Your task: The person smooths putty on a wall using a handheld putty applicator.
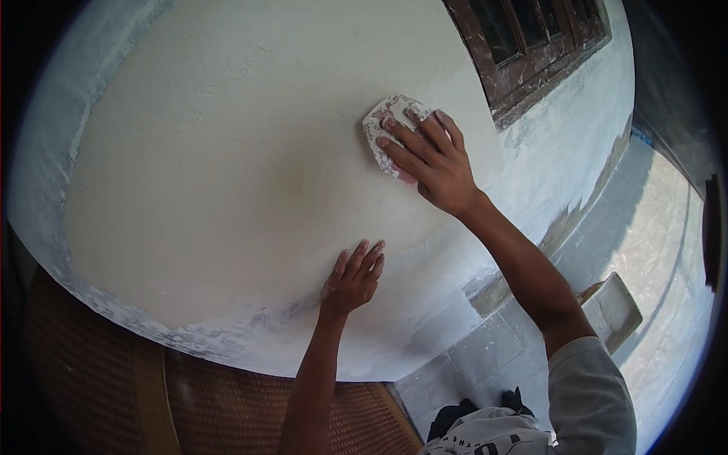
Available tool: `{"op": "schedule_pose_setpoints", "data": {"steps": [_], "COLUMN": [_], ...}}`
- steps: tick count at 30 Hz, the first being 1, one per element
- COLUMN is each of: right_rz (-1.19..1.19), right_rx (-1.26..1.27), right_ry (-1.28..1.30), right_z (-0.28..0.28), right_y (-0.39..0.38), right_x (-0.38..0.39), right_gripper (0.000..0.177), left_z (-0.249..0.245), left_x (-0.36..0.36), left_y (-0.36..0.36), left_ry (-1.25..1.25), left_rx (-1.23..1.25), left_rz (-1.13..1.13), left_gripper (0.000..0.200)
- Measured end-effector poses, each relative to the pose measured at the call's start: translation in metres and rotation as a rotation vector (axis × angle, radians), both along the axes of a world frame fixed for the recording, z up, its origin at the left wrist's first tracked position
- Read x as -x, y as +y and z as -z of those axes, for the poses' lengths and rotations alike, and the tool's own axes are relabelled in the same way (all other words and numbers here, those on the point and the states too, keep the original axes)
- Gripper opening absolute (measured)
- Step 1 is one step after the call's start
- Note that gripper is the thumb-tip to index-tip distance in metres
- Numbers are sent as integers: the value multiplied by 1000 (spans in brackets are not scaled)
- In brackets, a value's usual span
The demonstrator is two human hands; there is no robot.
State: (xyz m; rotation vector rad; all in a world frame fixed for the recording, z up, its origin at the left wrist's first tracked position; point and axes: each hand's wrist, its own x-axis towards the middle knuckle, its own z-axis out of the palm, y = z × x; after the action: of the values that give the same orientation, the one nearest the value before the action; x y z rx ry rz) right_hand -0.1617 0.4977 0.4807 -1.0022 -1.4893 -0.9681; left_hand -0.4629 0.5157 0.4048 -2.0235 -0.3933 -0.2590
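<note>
With fingers spread over its back, my right hand [440, 163] presses a flat pinkish pad [388, 111] against the wall. White plaster cakes much of the pad, and one red-pink edge shows below my fingers; its exact kind is not clear. Lower and to the left, my left hand [353, 279] rests on the cream wall [189, 167] with its fingers stretched out and nothing in it. White dust marks the fingertips of both hands. The wall coating is smooth in the middle and patchy, bluish white along its left and lower borders.
A brown wooden window frame [523, 72] is set in the wall at upper right. On the grey tiled floor [485, 356] stands a pale tray [611, 312], partly behind my right arm. Brown woven panels [227, 409] adjoin the wall's lower edge.
</note>
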Motion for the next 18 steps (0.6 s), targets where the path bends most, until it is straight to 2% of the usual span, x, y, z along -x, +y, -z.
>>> {"op": "schedule_pose_setpoints", "data": {"steps": [3,4,5,7,8,10,13,16,18], "right_rz": [-2,38,-95,-91,-96,-40,-75,-53,-74], "right_rx": [115,121,115,140,140,-15,65,75,77], "right_ry": [-43,-55,13,42,55,76,84,82,116], "right_z": [24,50,71,88,72,34,14,69,77], "right_y": [16,15,11,6,2,7,28,19,13], "right_x": [-4,-6,-6,-9,-7,-4,-5,-4,-3], "right_gripper": [64,61,58,57,57,58,58,56,54], "left_z": [0,1,4,6,4,2,6,4,10], "left_x": [0,3,4,-2,-2,2,1,2,3], "left_y": [-2,-2,0,3,0,-2,2,6,7], "left_ry": [9,18,11,-3,3,34,16,6,-8], "left_rx": [-1,-8,-12,-18,-26,-37,-31,-23,-17], "left_rz": [-36,-24,-30,-39,-53,-70,-68,4,10], "left_gripper": [32,32,32,33,32,32,32,33,34]}}
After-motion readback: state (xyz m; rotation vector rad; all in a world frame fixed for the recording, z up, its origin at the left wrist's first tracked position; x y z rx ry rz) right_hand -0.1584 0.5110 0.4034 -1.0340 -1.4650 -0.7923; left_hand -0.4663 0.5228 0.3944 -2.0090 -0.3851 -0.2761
